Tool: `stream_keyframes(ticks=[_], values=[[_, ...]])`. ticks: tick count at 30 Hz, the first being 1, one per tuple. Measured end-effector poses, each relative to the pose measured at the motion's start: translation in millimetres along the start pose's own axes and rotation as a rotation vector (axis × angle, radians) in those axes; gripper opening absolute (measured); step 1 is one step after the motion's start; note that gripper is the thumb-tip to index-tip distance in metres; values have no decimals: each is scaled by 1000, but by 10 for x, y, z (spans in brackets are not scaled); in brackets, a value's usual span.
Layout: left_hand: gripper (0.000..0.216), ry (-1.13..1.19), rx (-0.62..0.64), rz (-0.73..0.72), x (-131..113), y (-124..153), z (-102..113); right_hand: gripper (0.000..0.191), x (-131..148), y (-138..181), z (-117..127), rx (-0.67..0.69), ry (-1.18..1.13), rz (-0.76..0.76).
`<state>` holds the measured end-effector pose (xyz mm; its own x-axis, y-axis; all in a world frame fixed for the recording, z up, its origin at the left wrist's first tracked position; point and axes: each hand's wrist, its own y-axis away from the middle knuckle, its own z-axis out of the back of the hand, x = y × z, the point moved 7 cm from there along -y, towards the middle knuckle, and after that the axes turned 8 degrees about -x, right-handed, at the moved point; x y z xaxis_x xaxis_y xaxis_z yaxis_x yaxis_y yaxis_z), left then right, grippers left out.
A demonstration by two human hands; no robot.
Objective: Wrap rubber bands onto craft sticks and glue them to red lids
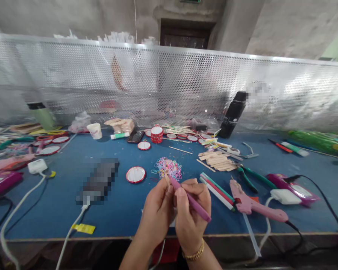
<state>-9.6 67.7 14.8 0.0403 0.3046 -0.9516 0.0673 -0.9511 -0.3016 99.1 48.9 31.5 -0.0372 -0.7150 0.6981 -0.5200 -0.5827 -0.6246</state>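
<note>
My right hand (193, 210) is closed around a purple marker (200, 210), its upper end slanting up and left toward my left hand. My left hand (157, 210) pinches a small light-wood piece (167, 179) that looks like a craft stick; its lower part is hidden by the fingers. The marker's end is close to the wood, but whether they touch I cannot tell. Just beyond both hands lies a heap of colourful small rubber bands (170, 167). Left of that heap is a white disc with a red rim (135, 174). Several markers (218, 192) lie right of my right hand.
A pink glue gun (248, 205) and green-handled pliers (247, 180) lie to the right, near loose craft sticks (218, 160). A cabled phone (101, 180) is on the left. Stacked red-rimmed discs (157, 135), a paper cup (94, 131) and a black bottle (233, 114) stand toward the perforated screen (146, 82).
</note>
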Motion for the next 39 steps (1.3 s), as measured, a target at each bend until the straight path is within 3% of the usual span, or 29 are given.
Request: stream_keyframes(ticks=[14, 18, 31, 39], values=[[37, -3, -11, 13, 51, -11, 10, 10, 39, -18, -16, -12, 83, 83], [39, 7, 4, 6, 36, -23, 0, 11, 63, -33, 37, -98, 122, 114], [39, 40, -7, 27, 53, -10, 6, 11, 62, 1, -2, -19, 80, 102], [40, 107, 2, 48, 69, -22, -2, 12, 32, -15, 59, -105, 68, 66]])
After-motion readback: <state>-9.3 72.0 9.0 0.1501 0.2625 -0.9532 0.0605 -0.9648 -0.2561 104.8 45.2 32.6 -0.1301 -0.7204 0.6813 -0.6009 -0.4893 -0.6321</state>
